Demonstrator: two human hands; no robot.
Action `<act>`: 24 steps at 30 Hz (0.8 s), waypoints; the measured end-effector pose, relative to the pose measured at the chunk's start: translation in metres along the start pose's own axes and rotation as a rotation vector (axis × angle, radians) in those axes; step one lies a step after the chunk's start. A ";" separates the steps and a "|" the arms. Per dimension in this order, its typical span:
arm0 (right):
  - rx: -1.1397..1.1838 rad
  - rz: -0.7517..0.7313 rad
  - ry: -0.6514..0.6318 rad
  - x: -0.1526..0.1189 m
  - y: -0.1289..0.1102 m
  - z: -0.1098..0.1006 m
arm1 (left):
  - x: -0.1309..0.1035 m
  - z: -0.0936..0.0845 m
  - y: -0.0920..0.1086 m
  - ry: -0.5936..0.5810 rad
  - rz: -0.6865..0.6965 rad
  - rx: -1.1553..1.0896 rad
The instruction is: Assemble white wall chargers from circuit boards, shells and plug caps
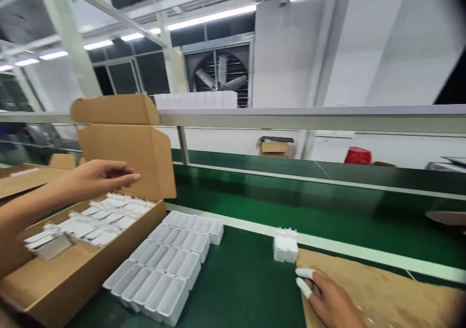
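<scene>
My left hand (105, 176) hovers over an open cardboard box (58, 279), fingers loosely bent and apart, with nothing visible in them. Inside the box lie rows of small white boxes (109, 216), and one white piece (51, 243) stands apart at their near end. On the right, my right hand (325, 299) is at the left edge of a brown sheet (382, 284). White covers sit on two of its fingertips, which are slightly apart with nothing seen between them. Just beyond that hand stand two small white boxes (286, 245), side by side.
Several rows of open white trays (163, 265) lie on the green surface (240, 279) beside the cardboard box. Behind runs a green belt (255, 206) below a long shelf rail (309, 119). Another opened carton (32, 180) is at far left; a red stool (358, 155) stands behind.
</scene>
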State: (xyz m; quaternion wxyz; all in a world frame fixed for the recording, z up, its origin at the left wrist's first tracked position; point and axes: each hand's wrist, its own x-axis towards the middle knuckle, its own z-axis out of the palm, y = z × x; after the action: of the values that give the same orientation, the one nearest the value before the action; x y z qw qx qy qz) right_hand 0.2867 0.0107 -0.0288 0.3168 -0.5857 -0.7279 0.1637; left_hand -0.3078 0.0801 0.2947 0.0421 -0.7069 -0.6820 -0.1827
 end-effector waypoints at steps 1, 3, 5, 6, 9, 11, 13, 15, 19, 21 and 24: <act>-0.002 -0.017 0.028 0.001 -0.007 -0.002 | 0.002 0.009 0.032 -0.068 0.116 -0.082; -0.030 -0.057 0.049 0.002 -0.021 -0.006 | -0.005 0.036 0.102 -0.255 0.335 -0.176; -0.061 -0.080 0.056 0.002 -0.029 -0.009 | -0.016 0.073 0.169 -0.476 0.456 -0.218; -0.073 -0.083 0.056 0.002 -0.031 -0.011 | -0.021 0.094 0.200 -0.529 0.482 -0.218; -0.092 -0.085 0.062 0.001 -0.034 -0.014 | -0.029 0.161 0.272 -0.613 0.537 -0.264; -0.103 -0.090 0.061 0.002 -0.034 -0.016 | -0.027 0.199 0.306 -0.611 0.571 -0.270; -0.110 -0.094 0.062 0.003 -0.034 -0.017 | -0.020 0.226 0.334 -0.604 0.610 -0.268; -0.113 -0.099 0.069 0.003 -0.034 -0.018 | -0.012 0.242 0.354 -0.605 0.653 -0.259; -0.110 -0.114 0.086 0.003 -0.032 -0.018 | 0.000 0.248 0.371 -0.640 0.714 -0.186; -0.102 -0.120 0.092 0.002 -0.031 -0.017 | 0.001 0.242 0.369 -0.672 0.728 -0.142; -0.089 -0.123 0.095 0.002 -0.028 -0.017 | -0.002 0.231 0.363 -0.705 0.688 -0.087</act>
State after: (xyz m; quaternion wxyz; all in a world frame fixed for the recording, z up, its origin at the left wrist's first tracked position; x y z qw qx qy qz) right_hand 0.2763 0.0034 0.0012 0.3342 -0.5605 -0.7531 0.0833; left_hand 0.0940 0.1260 0.1478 -0.1628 -0.9109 -0.3736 0.0637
